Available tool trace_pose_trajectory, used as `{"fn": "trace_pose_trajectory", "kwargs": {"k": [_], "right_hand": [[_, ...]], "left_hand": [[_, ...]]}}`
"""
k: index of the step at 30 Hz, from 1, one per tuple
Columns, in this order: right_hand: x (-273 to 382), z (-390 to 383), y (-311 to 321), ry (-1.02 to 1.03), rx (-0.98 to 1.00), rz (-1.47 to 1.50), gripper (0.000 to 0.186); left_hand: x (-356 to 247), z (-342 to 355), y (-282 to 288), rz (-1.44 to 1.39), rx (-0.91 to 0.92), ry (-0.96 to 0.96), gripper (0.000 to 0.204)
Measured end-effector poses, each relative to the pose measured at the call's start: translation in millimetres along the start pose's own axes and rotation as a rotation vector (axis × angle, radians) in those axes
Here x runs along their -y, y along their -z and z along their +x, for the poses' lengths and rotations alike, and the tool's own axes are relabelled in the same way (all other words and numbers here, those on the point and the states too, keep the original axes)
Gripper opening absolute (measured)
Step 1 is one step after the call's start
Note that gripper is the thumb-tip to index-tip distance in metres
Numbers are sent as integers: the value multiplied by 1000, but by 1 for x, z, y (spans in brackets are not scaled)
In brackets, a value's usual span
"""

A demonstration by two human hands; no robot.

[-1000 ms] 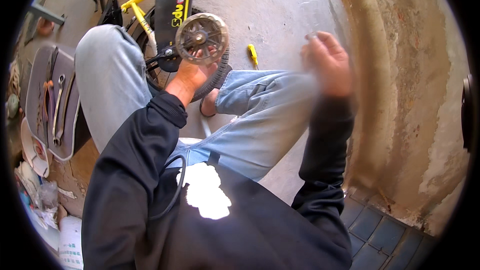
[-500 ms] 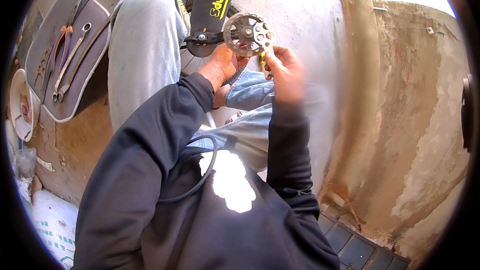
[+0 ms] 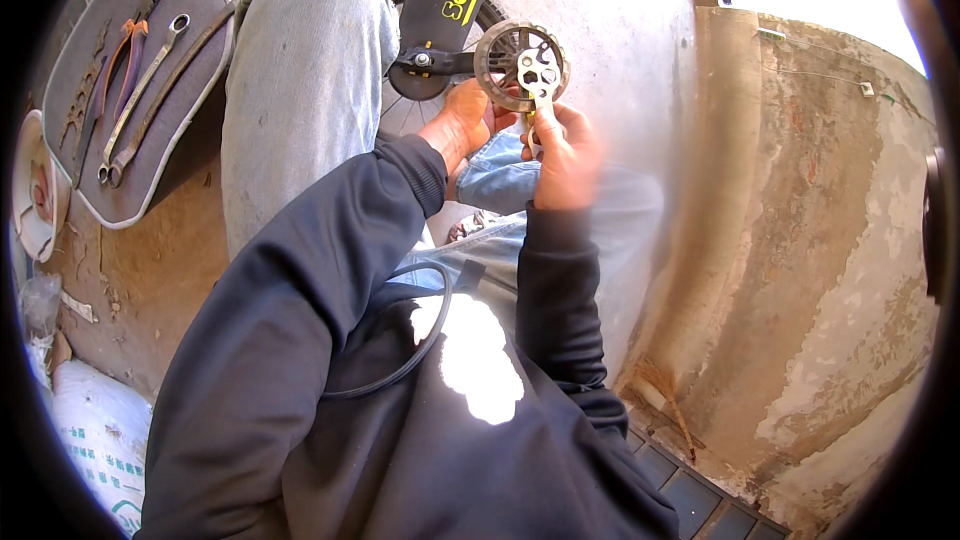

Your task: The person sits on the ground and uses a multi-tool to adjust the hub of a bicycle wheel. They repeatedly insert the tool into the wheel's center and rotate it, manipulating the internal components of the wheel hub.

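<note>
A small training wheel (image 3: 484,68) with a worn clear-grey rim stands out from the bicycle on a black bracket (image 3: 452,63). My left hand (image 3: 461,122) is closed at its lower edge, with some fingertips hidden behind the wheel. In my right hand (image 3: 568,155) is a flat silver multi-hole spanner (image 3: 541,80), gripped by its lower end between thumb and fingers. The spanner's wide head lies over the right part of the wheel, near the hub. Whether a hole sits on the nut I cannot tell. A black chain guard (image 3: 432,15) with yellow lettering rises behind.
On the left, a grey padded board (image 3: 190,60) carries pliers (image 3: 127,65), a ring spanner (image 3: 150,90), and other long metal tools. A white bowl-like container (image 3: 38,210) stands beside it. My bent knee (image 3: 310,60) is close by. A stained wall (image 3: 800,240) runs along the right.
The spanner's head has turned more upright and shifted slightly left across the wheel, with my right hand still holding it. The whole view has shifted a little; my left hand stays at the wheel.
</note>
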State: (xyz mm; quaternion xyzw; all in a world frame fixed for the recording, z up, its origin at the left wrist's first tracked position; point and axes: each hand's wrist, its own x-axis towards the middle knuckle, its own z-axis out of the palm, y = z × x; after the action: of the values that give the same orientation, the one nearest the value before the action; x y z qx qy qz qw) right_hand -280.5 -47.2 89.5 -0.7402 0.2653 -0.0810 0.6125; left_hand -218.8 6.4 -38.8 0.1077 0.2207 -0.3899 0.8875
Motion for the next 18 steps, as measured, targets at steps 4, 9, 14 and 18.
{"fn": "trace_pose_trajectory", "kwargs": {"k": [4,9,14,18], "right_hand": [[-5,-7,-6,-28,-39,31,20],[-13,-16,-15,-90,-69,23,26],[-15,-24,-32,-174,-96,247,27],[-18,-28,-38,-197,-132,268,29]], "left_hand": [[-1,3,5,8,28,-7,20],[1,2,-1,-64,124,-57,21],[-4,3,6,-71,246,22,26],[-14,-13,8,-191,460,359,33]]}}
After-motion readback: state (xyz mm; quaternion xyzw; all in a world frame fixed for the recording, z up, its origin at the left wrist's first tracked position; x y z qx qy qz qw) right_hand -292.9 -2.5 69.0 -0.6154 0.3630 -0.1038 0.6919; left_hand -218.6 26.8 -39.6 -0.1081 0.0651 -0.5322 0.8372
